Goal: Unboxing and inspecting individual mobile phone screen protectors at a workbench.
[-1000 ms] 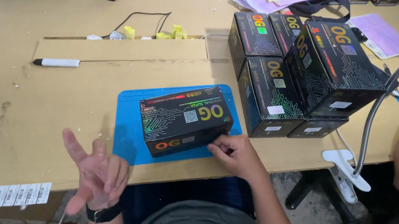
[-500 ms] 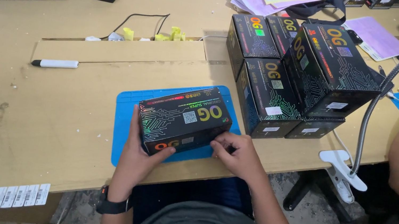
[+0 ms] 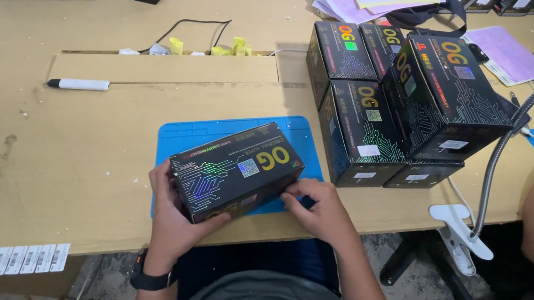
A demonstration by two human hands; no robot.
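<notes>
Black box [image 3: 236, 171], rainbow circuit print, tilted over blue mat [image 3: 211, 135]; left hand [image 3: 175, 218] grips end, right hand [image 3: 320, 212] pinches corner.

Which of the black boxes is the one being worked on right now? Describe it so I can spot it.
Find the blue mat at the near edge of the tan table. The black box lies on it, gripped by the left hand and right hand. Unlike the stacked boxes behind, it lies alone.
</notes>
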